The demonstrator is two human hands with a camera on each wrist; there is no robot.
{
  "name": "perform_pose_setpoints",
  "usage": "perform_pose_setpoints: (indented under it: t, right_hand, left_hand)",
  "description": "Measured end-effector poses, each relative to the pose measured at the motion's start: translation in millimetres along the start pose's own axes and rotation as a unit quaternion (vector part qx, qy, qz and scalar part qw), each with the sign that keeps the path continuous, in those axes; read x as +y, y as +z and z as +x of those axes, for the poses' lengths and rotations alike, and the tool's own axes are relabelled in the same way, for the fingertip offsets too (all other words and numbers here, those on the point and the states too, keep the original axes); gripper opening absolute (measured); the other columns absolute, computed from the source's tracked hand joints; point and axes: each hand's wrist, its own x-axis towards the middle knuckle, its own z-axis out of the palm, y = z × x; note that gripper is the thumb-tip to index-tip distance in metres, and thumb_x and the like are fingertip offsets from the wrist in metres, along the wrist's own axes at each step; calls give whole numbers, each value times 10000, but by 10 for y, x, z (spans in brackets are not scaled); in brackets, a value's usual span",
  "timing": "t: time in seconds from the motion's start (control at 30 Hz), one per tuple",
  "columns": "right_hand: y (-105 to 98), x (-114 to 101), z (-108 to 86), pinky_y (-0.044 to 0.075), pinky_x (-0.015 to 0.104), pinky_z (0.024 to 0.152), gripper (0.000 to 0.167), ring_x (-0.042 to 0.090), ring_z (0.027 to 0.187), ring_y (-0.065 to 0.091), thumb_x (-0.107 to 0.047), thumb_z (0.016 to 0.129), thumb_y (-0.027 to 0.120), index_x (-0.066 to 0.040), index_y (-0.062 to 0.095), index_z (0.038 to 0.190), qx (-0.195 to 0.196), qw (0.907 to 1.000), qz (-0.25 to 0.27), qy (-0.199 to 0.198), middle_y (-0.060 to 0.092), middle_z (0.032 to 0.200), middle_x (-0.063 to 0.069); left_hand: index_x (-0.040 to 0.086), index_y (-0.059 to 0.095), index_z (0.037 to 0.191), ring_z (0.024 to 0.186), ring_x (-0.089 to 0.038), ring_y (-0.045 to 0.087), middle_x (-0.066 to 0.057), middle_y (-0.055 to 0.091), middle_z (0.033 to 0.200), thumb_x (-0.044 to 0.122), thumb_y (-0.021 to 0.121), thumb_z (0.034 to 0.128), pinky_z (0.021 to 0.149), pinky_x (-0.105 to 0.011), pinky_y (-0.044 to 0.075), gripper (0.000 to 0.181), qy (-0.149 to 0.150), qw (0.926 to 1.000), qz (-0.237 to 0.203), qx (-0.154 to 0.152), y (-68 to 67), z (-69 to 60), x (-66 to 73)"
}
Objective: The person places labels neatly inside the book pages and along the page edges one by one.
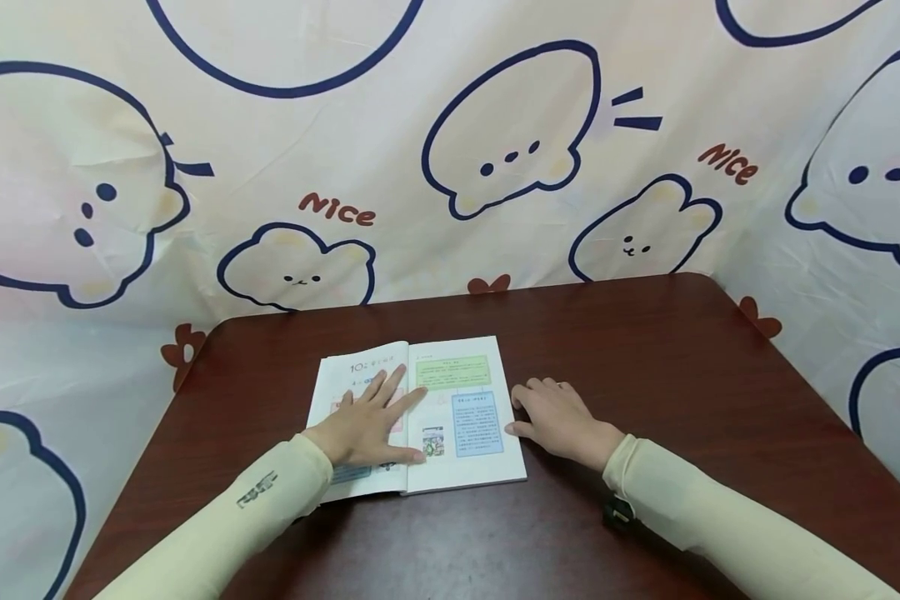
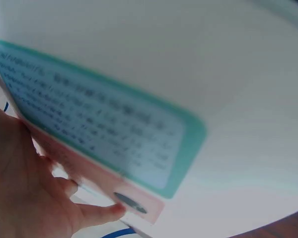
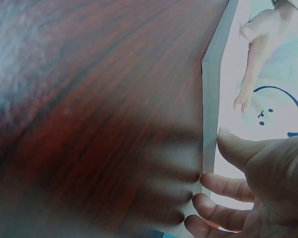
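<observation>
An open book [image 1: 480, 472] with printed text boxes and small pictures lies flat on the table. My left hand [image 1: 363, 427] rests on its left page with fingers spread, the thumb reaching past the centre fold. In the left wrist view, a page [image 2: 238, 129] with a teal-framed text box fills most of the picture beside that hand. At the book's right edge is my right hand [image 1: 558, 421], its fingers loosely bent. The right wrist view shows the right thumb [image 3: 233, 148] and fingertips close along the book's side [image 3: 211, 109]; whether they press on it I cannot tell.
The dark brown wooden table [image 1: 615, 333] has rounded far corners. A pale cloth [image 1: 435, 250] with blue-outlined cartoon animals hangs behind and at both sides. A dark band [image 1: 618, 512] is under the right wrist.
</observation>
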Motion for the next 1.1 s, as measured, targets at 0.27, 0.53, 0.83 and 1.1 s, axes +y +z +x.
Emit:
perform_pose_setpoints:
  t: [0.27, 0.53, 0.83, 1.1]
  right_hand:
    - [-6, 9, 8, 448, 420, 769, 310, 207, 827, 528, -400, 917, 739, -120, 642, 1009, -18, 10000, -70, -22, 613, 900, 30]
    - [-22, 27, 7, 446, 396, 740, 338, 204, 821, 543, -406, 905, 750, -110, 659, 1038, -34, 9999, -70, -87, 631, 922, 37]
    - [-81, 101, 15, 431, 354, 681, 389, 174, 753, 515, -429, 844, 805, -105, 678, 1017, 72, 9997, -118, -226, 638, 854, 23]
    - [-167, 168, 3, 465, 335, 667, 394, 158, 758, 549, -437, 847, 802, -103, 696, 1026, 351, 9987, -101, -362, 686, 912, 32]
  left_hand:
    - [325, 220, 1621, 1551, -505, 113, -124, 21, 1726, 845, 513, 817, 1092, -819, 195, 1001, 47, 9998, 105, 170, 41, 2, -25]
    - [352, 179, 1625, 1562, -482, 90, -94, -33, 1730, 858, 512, 805, 1098, -813, 199, 1019, -109, 9999, -85, -59, 61, 34, -32]
    - [374, 183, 1620, 1570, -465, 71, -75, -53, 1731, 882, 512, 780, 1104, -808, 195, 1035, -160, 9996, -159, -141, 53, 54, -10]
    - [391, 172, 1618, 1577, -449, 55, -61, -67, 1731, 895, 496, 775, 1116, -802, 183, 1035, -218, 9996, -108, -145, 67, 53, -20]
